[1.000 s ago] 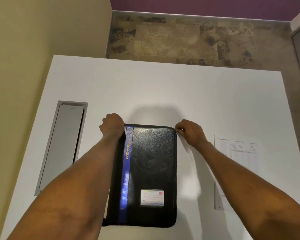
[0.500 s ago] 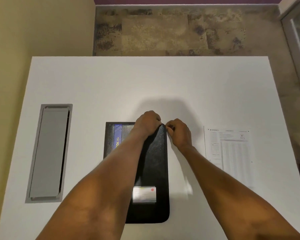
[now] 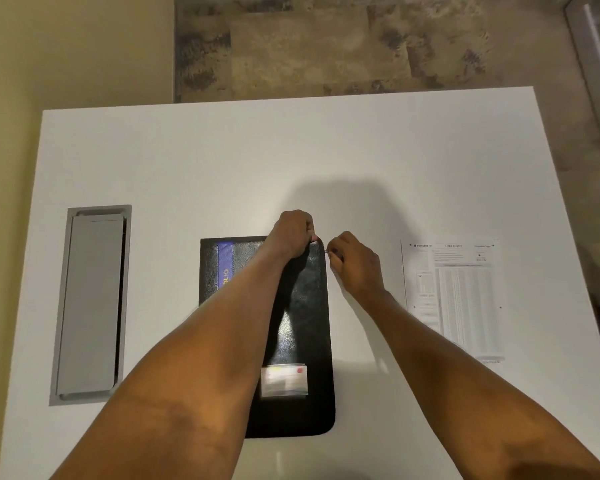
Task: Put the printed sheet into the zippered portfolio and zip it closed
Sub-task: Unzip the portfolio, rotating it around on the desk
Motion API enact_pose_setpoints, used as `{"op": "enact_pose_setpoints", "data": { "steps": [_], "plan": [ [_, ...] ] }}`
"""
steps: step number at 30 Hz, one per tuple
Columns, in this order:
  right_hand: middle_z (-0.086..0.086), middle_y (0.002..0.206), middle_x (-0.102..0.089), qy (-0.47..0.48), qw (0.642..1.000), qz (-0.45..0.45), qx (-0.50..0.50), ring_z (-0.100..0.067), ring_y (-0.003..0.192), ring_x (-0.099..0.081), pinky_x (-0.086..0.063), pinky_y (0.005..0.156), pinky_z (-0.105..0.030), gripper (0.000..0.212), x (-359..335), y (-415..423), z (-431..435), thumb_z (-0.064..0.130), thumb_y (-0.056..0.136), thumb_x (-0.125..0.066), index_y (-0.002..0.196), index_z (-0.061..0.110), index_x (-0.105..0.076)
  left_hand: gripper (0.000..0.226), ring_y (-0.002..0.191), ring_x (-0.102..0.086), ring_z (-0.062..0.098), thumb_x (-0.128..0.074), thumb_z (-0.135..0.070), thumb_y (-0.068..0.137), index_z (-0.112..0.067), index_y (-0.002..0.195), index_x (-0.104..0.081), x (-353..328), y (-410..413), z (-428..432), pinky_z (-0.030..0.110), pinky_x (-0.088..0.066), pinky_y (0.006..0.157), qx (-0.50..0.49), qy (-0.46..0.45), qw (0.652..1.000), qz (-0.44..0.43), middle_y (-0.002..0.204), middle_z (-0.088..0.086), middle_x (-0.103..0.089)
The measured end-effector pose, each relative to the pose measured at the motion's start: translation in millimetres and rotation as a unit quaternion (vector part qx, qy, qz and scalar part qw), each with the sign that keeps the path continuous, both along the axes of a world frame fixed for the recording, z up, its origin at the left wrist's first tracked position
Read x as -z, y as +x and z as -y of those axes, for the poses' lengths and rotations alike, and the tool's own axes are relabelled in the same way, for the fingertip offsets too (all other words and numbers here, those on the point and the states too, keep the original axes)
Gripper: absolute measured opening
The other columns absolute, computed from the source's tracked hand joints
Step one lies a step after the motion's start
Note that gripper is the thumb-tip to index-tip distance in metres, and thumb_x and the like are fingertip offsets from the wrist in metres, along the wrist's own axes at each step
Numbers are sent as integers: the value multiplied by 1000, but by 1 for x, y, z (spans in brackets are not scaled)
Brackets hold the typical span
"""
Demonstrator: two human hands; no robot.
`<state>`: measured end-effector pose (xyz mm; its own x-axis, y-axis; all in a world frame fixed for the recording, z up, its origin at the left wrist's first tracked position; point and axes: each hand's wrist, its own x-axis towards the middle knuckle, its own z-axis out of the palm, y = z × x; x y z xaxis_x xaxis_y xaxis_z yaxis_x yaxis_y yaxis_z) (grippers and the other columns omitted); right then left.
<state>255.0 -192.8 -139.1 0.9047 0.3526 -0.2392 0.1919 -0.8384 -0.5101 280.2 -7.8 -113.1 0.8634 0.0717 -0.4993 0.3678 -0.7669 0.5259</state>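
A black zippered portfolio [image 3: 305,306] with a blue stripe and a small card window lies flat and closed on the white table [image 3: 222,161]. My left hand [image 3: 291,232] presses on its far right corner, the forearm crossing the cover. My right hand [image 3: 355,263] sits just right of that corner, fingers pinched on a small metal zipper pull at the portfolio's edge. The printed sheet [image 3: 456,297] lies flat on the table to the right, apart from the portfolio.
A grey cable hatch [image 3: 90,303] is set into the table on the left. A yellowish wall runs along the left side. Patterned carpet [image 3: 326,46] lies beyond the table's far edge, and a door frame stands at the far right.
My left hand moved from the portfolio's far left corner to its far right corner. My right hand stayed by that corner, pinching the zipper pull. The camera view shifted.
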Motion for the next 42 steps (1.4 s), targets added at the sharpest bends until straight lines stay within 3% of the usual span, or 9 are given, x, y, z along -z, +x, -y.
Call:
{"op": "enact_pose_setpoints", "data": {
  "steps": [5,12,15,17,21,24,31,36,42],
  "plan": [
    [-4,110,-71,11,1000,2,-2,-24,87,-72,-64,82,-39,13,0,-34,19,21,102,-63,106,15,-73,14,69,-57,3,-58,-1,99,0,95,-71,1,-1,2,22,-45,70,-17,-11,1000,1,90,0,-70],
    [-6,114,-72,10,999,-35,25,-25,93,-73,-61,88,-32,16,-3,-93,36,20,101,-67,113,13,-73,12,74,-59,9,-61,-2,99,2,97,-72,-2,-5,1,25,-44,72,-24,-19,999,11,98,4,-73],
    [-5,116,-72,8,998,-48,41,-24,95,-72,-61,91,-32,18,-5,-117,42,23,101,-66,115,13,-72,12,70,-57,2,-61,-3,99,2,98,-72,-4,-6,2,24,-43,67,-17,-9,1000,19,100,7,-75],
    [-3,118,-71,0,997,-56,43,-21,97,-72,-60,93,-30,20,-6,-133,46,25,101,-65,117,14,-72,15,76,-62,10,-58,0,99,2,98,-73,-4,-7,4,25,-45,72,-10,-3,1000,20,102,8,-77],
    [0,113,-70,-20,998,-49,38,-18,90,-70,-61,84,-30,15,-10,-166,56,23,103,-62,112,17,-72,20,100,-73,23,-55,3,97,2,99,-75,-8,-8,6,27,-52,82,11,4,1000,25,109,10,-78],
    [1,109,-68,-40,997,-55,44,-18,86,-68,-61,79,-35,14,-11,-190,61,21,104,-59,109,18,-71,23,105,-74,22,-54,4,95,-2,97,-76,-7,-5,4,34,-58,95,22,10,999,22,107,10,-80],
    [3,110,-68,-12,991,-95,94,-15,89,-67,-60,82,-29,12,-5,-252,72,24,104,-60,108,18,-69,19,88,-68,12,-59,1,96,0,98,-78,5,-6,-2,19,-46,79,29,12,999,41,103,11,-81],
    [-3,95,-71,48,993,-32,105,-18,76,-69,-63,67,-30,3,-8,-296,77,13,96,-71,96,10,-72,11,98,-73,15,-68,-3,95,-3,98,-79,9,-5,-4,23,-51,83,33,14,998,55,104,9,-81],
    [1,93,-73,44,989,-48,136,-8,73,-64,-64,71,-28,13,-7,-339,73,14,86,-83,90,15,-71,3,104,-75,20,-76,-9,91,-12,90,-76,11,-9,-3,33,-59,94,21,6,998,64,105,9,-81]
  ]
}}
